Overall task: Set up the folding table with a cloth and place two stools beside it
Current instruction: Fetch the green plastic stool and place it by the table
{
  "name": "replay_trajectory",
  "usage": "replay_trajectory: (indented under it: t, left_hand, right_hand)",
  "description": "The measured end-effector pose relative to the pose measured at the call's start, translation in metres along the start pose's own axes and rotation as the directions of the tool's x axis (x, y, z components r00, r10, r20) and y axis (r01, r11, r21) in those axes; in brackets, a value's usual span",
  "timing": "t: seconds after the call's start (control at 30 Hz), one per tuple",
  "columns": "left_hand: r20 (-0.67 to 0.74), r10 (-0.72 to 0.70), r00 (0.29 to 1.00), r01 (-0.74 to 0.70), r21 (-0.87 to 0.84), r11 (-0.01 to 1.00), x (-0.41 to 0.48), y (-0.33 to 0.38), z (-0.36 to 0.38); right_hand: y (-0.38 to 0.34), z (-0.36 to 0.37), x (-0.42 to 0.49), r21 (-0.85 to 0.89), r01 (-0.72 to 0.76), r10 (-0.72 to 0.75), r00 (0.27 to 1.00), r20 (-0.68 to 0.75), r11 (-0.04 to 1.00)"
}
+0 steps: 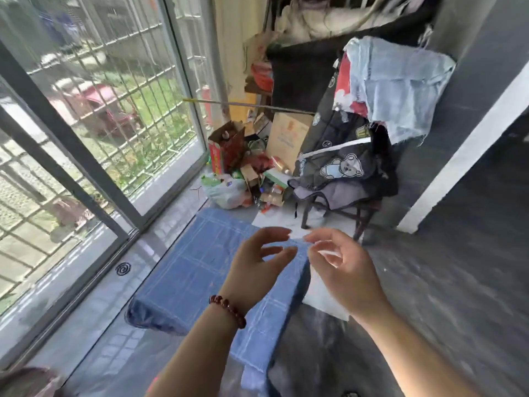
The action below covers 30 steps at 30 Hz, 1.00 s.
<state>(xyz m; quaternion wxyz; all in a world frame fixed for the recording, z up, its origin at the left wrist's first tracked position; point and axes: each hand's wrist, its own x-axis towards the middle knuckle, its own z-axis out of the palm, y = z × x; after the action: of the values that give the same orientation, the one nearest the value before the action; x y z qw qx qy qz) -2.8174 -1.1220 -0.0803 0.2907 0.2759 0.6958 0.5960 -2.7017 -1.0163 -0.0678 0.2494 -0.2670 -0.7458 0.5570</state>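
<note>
A blue checked cloth (189, 270) lies over the low folding table, whose white top (320, 299) shows along the right edge. The cloth hangs down at the near left corner and at the front. My left hand (254, 267), with a dark red bead bracelet on the wrist, hovers above the cloth with fingers spread and nothing in it. My right hand (340, 265) is just to its right, above the cloth's right edge, fingers curled and apart, also holding nothing. No stool is clearly in view.
A dark wooden chair (357, 213) heaped with clothes stands beyond the table at the right. Boxes and bags (243, 173) are piled on the floor in the far corner. A barred sliding window (94, 133) runs along the left; a grey wall (469, 138) stands at the right.
</note>
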Motion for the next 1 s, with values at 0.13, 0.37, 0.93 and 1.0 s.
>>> replay_trajectory:
  t: [0.13, 0.37, 0.93, 1.0]
  left_hand:
    - [0.089, -0.010, 0.996, 0.012, -0.019, 1.000, 0.034, 0.016, 0.087]
    - [0.245, -0.001, 0.969, 0.004, -0.014, 1.000, 0.088, 0.039, 0.225]
    - [0.447, 0.068, 0.892, -0.119, 0.086, 0.989, 0.256, 0.075, 0.405]
    - [0.481, 0.061, 0.875, -0.116, 0.085, 0.990, 0.287, 0.083, 0.425]
  right_hand:
    - [0.019, -0.085, 0.019, 0.005, 0.007, -0.007, 0.999, -0.053, 1.000]
    - [0.061, -0.221, 0.045, 0.045, -0.026, 0.035, 0.979, -0.203, 0.999]
    - [0.138, -0.383, 0.161, 0.102, -0.067, 0.104, 0.904, -0.414, 0.993]
    - [0.143, -0.400, 0.187, 0.110, -0.069, 0.110, 0.891, -0.441, 0.992]
